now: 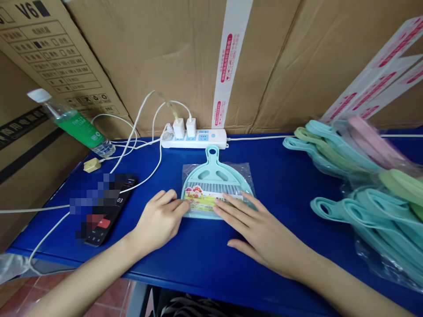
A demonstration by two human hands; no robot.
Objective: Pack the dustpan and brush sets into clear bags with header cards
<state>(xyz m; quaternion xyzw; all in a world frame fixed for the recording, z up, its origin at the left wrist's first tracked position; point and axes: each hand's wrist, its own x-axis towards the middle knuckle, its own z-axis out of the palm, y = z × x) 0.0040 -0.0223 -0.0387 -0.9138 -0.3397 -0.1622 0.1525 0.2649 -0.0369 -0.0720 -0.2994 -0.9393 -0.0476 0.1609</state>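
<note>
This looks like a packing workroom or warehouse corner: taped cardboard cartons point(158, 61) stand walled against a blue workbench point(205, 264), with piles of bagged plastic dustpans point(373, 220) on it, a power strip point(211, 138) and red floor tiles point(99, 293) below

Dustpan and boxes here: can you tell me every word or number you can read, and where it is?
"V6" is printed on the cardboard box.
"03" shows on the phone screen.
The red print on the white packing tape is too small to read.
The paper card on the dustpan is too small to read.
The green bottle label is too blurred to read.
</note>
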